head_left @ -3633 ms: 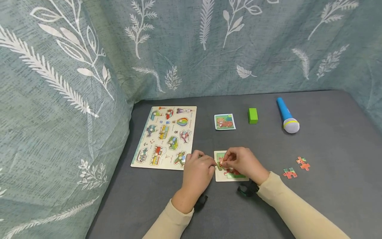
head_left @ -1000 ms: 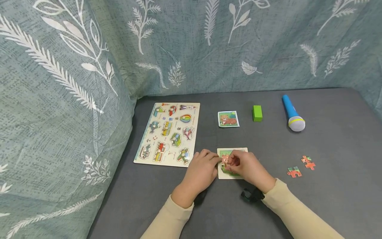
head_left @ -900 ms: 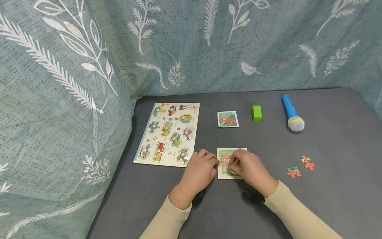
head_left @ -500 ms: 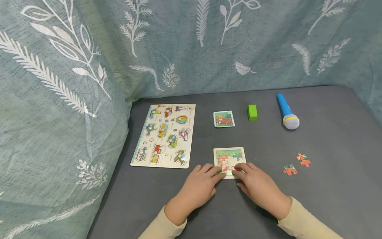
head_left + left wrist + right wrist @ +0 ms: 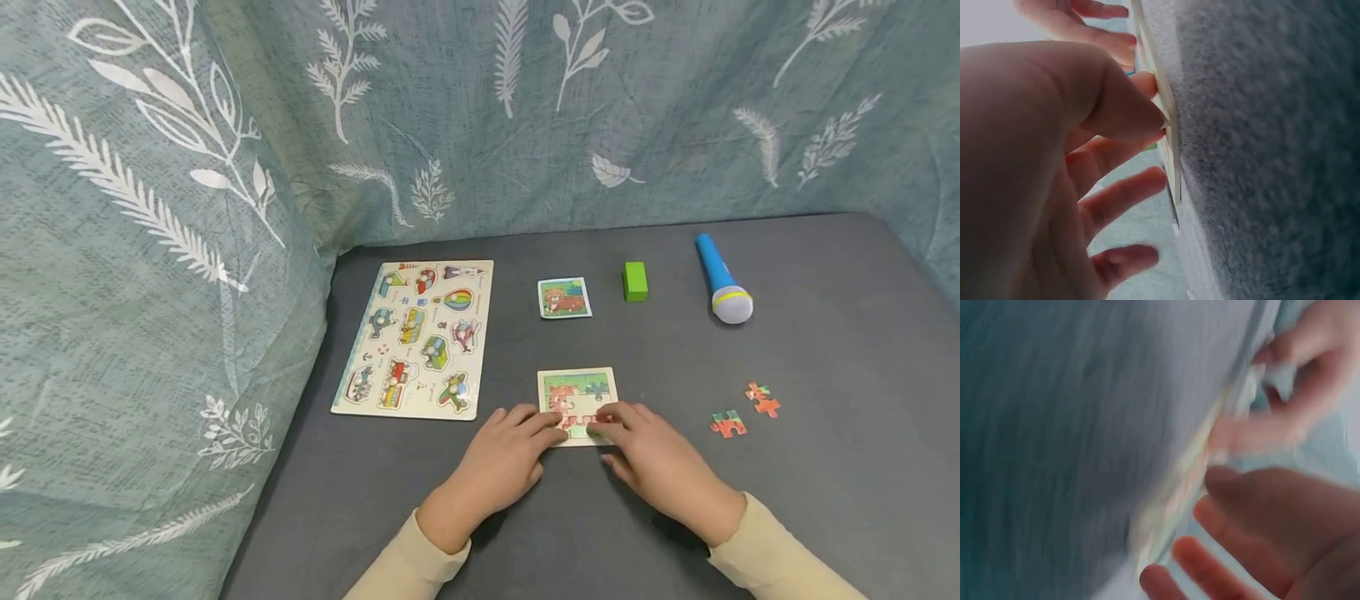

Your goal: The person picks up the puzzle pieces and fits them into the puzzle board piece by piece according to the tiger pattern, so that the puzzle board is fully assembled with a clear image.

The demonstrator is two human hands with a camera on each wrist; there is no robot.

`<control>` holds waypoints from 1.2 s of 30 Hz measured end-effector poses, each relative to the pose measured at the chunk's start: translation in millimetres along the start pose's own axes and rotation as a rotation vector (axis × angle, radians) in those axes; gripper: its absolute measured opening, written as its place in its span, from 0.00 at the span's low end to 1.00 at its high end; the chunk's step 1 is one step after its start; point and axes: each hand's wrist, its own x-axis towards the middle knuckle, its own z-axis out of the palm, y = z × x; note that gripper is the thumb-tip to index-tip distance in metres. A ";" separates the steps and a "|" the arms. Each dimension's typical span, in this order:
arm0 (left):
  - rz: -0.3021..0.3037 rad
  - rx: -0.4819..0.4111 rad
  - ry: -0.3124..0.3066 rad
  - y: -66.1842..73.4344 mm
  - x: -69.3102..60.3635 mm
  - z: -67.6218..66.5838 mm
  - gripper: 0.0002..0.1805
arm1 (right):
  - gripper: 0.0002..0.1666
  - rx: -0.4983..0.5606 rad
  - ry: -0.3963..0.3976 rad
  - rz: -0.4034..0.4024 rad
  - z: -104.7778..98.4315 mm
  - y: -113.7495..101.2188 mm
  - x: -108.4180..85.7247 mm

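A small puzzle tray [image 5: 576,372] with an animal picture lies in front of the person, partly filled with puzzle pieces [image 5: 561,398]. A pale gap [image 5: 588,403] shows right of its middle. The left hand [image 5: 498,462] rests its fingertips on the tray's lower left part. The right hand [image 5: 663,467] touches the lower right part with its fingers, its thumb apart below the edge. Both hands cover some of the picture. In the left wrist view the left fingers [image 5: 1125,197] are spread by the tray's edge [image 5: 1172,144]. The right wrist view is blurred.
Two loose puzzle pieces [image 5: 729,424] [image 5: 762,400] lie on the right of the grey table. Behind the tray are a picture card [image 5: 564,298], a green block [image 5: 635,282] and a toy microphone [image 5: 723,279]. A large vehicle puzzle board [image 5: 412,342] lies at left.
The right hand has let go of a puzzle piece at the tray's left part and moved down and right to the lower right part. The left hand has shifted slightly down along the tray.
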 end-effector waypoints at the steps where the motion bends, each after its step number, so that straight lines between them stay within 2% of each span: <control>1: 0.003 -0.021 -0.004 -0.6 -0.3 0.7 0.23 | 0.22 0.003 0.019 0.043 -5.6 5.7 -2.7; 4: 0.014 -0.078 -0.012 -2.5 -1.6 2.5 0.23 | 0.22 -0.024 0.020 0.227 -26.0 29.7 -15.3; 7: 0.018 -0.104 -0.007 -3.9 -2.7 3.5 0.23 | 0.24 -0.035 -0.093 0.400 -42.7 53.3 -30.9; 9: 0.016 -0.104 -0.003 -4.1 -2.6 3.9 0.22 | 0.24 -0.010 -0.164 0.436 -47.4 65.5 -38.8; 11: 0.014 -0.106 0.003 -4.2 -2.6 4.4 0.22 | 0.23 0.043 -0.190 0.440 -47.1 73.0 -43.7; 14: 0.017 -0.115 0.011 -4.3 -2.2 6.0 0.22 | 0.19 0.123 -0.173 0.406 -42.2 77.1 -46.4; 17: 0.021 -0.130 0.016 -4.0 -1.4 7.1 0.22 | 0.14 0.237 -0.156 0.380 -37.3 73.8 -40.7; 20: 0.020 -0.133 0.021 -3.9 0.0 7.3 0.22 | 0.10 0.336 -0.126 0.357 -34.6 65.7 -24.6; 24: 0.016 -0.126 0.032 -4.7 0.1 6.3 0.22 | 0.07 0.457 -0.095 0.353 -30.0 53.4 6.5; 29: 0.018 -0.131 0.016 -4.8 0.2 6.5 0.22 | 0.05 0.663 -0.127 0.358 -20.6 46.5 37.0; 32: 0.012 -0.128 0.006 -4.7 0.5 7.4 0.22 | 0.06 0.691 -0.147 0.331 -13.4 45.2 48.3; 36: 0.008 -0.119 0.003 -5.0 -0.5 7.7 0.22 | 0.06 0.644 -0.170 0.291 -6.2 43.6 57.8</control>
